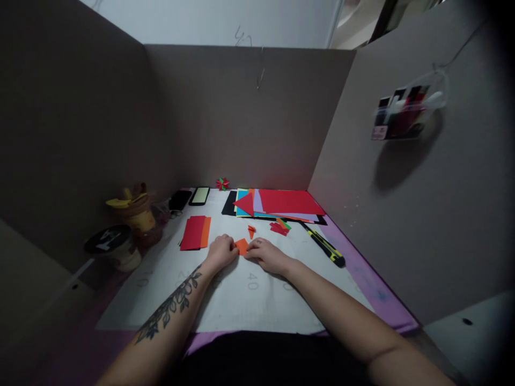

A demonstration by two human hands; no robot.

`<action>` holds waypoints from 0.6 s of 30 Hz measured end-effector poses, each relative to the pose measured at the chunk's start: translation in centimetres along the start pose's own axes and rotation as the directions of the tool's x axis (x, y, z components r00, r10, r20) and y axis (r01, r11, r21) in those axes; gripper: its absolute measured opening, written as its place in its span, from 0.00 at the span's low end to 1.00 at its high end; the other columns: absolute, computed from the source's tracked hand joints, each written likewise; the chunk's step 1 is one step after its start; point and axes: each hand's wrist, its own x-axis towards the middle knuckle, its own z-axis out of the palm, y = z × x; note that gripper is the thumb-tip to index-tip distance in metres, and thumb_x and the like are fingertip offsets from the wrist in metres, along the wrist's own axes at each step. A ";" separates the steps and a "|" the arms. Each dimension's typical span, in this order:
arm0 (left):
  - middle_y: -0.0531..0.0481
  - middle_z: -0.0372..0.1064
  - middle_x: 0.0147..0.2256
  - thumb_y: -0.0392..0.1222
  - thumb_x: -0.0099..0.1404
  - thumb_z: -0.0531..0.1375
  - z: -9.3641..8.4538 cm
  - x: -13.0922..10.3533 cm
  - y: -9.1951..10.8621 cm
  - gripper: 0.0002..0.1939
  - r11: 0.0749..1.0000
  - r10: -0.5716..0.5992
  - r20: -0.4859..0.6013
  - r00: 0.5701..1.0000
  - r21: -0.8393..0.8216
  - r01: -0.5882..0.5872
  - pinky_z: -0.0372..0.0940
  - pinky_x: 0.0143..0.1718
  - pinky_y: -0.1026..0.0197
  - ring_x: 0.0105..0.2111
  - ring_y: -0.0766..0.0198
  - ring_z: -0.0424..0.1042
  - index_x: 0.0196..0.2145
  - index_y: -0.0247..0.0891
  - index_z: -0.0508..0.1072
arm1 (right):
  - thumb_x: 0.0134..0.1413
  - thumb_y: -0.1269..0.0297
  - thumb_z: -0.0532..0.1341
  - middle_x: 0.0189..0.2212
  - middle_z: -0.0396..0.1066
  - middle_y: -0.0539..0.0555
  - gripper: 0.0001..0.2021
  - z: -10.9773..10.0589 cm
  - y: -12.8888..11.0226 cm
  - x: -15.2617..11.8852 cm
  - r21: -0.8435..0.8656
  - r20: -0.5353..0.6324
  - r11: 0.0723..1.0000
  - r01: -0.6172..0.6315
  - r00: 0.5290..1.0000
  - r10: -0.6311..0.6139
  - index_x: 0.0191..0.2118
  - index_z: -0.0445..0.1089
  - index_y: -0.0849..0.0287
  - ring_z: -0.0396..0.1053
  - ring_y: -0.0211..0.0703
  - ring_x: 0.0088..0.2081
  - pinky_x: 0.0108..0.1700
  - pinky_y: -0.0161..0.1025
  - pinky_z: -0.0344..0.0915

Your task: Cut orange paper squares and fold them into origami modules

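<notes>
I'm watching both hands working on one orange paper square (241, 246), lying between them at the middle of the white mat (257, 311). The left hand (220, 252) is gripping its left edge, fingers bunched together; the right hand (269, 256) is closing fingertips and thumb on its right edge. How far any finger is reaching underneath, I can't tell.

I'm judging this to be a folding or lining-up step, with a small folded orange piece (251, 231) lying just beyond. As I'm reading it, the next move is calling for matched edges and one hand steadying while the other is creasing.

For writing, I'm making out "40" in front of the hands and "10" toward the left; "20" is partly hiding by the left forearm. The cup's black lid (108, 237) is carrying a white mark resembling an A. The hanging pouch's pink label (379, 132) is staying too small for me.
</notes>
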 end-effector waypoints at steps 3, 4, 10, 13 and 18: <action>0.45 0.69 0.34 0.42 0.56 0.56 -0.1 -0.1 -0.1 0.07 1.000 -0.022 -0.001 1.000 0.004 0.022 0.57 0.34 0.62 0.36 0.59 0.66 0.27 0.37 0.71 | 0.53 0.75 0.58 0.41 0.71 0.55 0.12 -0.1 -0.2 0.1 -0.015 -0.010 1.000 0.021 1.000 -0.022 0.40 0.74 0.55 0.64 0.45 0.43 0.47 0.45 0.61; 0.45 0.69 0.34 0.42 0.56 0.56 -0.2 -0.1 -0.2 0.07 1.000 -0.020 -0.004 1.000 -0.002 0.020 0.57 0.34 0.61 0.36 0.59 0.66 0.27 0.37 0.71 | 0.53 0.75 0.57 0.41 0.71 0.55 0.12 -0.1 -0.3 0.1 -0.014 -0.010 1.000 0.026 1.000 -0.026 0.40 0.74 0.55 0.64 0.45 0.43 0.47 0.45 0.61; 0.48 0.70 0.31 0.39 0.54 0.58 -0.1 0.0 -0.9 0.03 0.992 0.014 -0.008 1.000 -0.126 -0.015 0.58 0.33 0.63 0.34 0.61 0.67 0.26 0.38 0.70 | 0.53 0.76 0.56 0.40 0.72 0.55 0.13 -0.5 -1.2 0.1 0.000 0.035 1.000 0.012 0.999 -0.012 0.41 0.72 0.57 0.65 0.44 0.43 0.49 0.44 0.60; 0.49 0.71 0.32 0.38 0.53 0.58 0.2 0.2 -1.4 0.03 0.978 0.045 -0.020 0.999 -0.204 -0.048 0.58 0.34 0.64 0.34 0.62 0.67 0.27 0.38 0.70 | 0.54 0.76 0.55 0.41 0.71 0.56 0.14 -0.7 -1.7 0.1 -0.026 0.056 1.000 0.005 0.998 -0.004 0.44 0.71 0.57 0.63 0.45 0.44 0.48 0.44 0.59; 0.50 0.72 0.33 0.34 0.51 0.58 0.6 0.5 -2.2 0.06 0.951 0.059 -0.018 0.998 -0.302 -0.061 0.59 0.33 0.64 0.34 0.62 0.68 0.30 0.39 0.71 | 0.55 0.74 0.55 0.41 0.68 0.57 0.17 -0.4 -2.2 0.3 -0.100 0.086 0.995 -0.012 0.996 0.020 0.48 0.70 0.55 0.61 0.46 0.43 0.46 0.43 0.59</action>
